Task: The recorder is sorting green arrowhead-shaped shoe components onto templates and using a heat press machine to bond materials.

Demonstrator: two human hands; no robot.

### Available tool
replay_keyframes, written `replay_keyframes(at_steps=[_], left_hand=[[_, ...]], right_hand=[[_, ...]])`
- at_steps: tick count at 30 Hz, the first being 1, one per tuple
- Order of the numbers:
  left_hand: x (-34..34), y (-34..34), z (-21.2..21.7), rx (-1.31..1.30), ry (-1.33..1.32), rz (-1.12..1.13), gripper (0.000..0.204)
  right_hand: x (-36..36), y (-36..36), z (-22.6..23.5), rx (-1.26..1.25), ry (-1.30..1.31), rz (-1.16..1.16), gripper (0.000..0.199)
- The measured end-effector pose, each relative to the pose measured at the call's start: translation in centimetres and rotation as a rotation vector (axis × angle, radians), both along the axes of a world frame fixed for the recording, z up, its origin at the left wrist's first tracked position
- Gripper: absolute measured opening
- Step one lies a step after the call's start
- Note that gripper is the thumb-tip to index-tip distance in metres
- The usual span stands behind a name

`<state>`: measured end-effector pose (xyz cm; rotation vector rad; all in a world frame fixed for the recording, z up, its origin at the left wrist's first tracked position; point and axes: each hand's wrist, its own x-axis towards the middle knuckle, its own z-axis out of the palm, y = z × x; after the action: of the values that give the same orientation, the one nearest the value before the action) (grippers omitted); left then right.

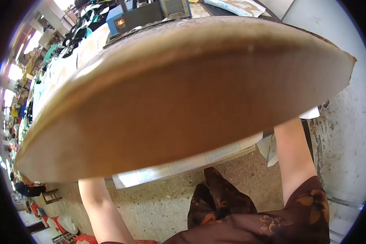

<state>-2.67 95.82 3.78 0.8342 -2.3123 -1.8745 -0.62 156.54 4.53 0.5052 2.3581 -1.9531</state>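
Head view, held item: a large, flat tan sheet (183, 105), leather-like or board-like, with a paler upper band and a ragged right edge. It is raised close under the camera and fills most of the picture, well above the floor.
Head view, left arm: the bare left forearm (101, 211) rises from the lower edge and passes behind the sheet's lower left rim. The hand itself is hidden, so how it grips cannot be told.
Head view, right arm: the bare right forearm (295, 158) goes up behind the lower right rim. That hand is hidden too; its grip cannot be told.
Head view, surroundings: a speckled concrete floor (158, 203) lies below. A white printed panel (183, 164) shows just under the sheet. A blue box with a red lit display (120, 20) stands beyond the top edge. The person's brown patterned garment (252, 219) is at the bottom.
Handling, stiffness: judged fairly stiff, since it spans both arms with no visible sag.
Handling, weight: probably moderate; its breadth makes it awkward.
Handling, hold points: best taken at opposite edges, hands well apart, away from the ragged corner.
Handling, risk: the sheet blocks the person's downward sight.
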Motion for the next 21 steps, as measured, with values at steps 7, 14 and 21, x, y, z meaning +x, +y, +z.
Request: replay_keyframes(at_steps=[7, 14, 21], left_hand=[[-0.2, 1.1, 1.8, -0.010, -0.298, -0.152, 0.042], [1.2, 1.9, 2.4, 0.202, -0.095, -0.219, 0.043], [1.1, 2.3, 2.4, 0.094, -0.024, -0.156, 0.037]], right_hand=[[-5.7, 1.5, -3.2, -0.052, -0.231, -0.015, 0.032], [-6.2, 0.9, -5.8, -0.150, -0.133, 0.016, 0.032], [-5.8, 0.4, -5.1, -0.106, -0.126, -0.015, 0.036]])
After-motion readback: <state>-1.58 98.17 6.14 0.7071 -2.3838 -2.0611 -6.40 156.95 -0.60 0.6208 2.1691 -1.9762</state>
